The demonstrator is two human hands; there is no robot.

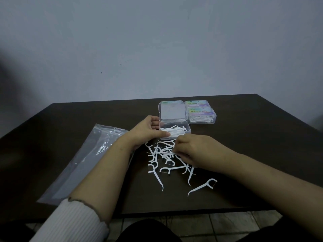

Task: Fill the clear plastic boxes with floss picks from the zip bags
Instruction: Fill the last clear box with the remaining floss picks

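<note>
Floss picks (pixel 172 131) lying crosswise in open box (pixel 186 127), lengthwise left-right

Loose floss picks (pixel 167 159) lie before the open box (pixel 174 131), zip bag (pixel 90 154) left, closed boxes (pixel 201 112) behind-right.

Around the open box (pixel 174 130) we find bare table (pixel 253 137) to its right and far left. Two closed boxes (pixel 201 112) crowd its far-right corner, loose picks (pixel 166 159) litter the near side, and a zip bag (pixel 87 154) lies near-left of it.
</note>
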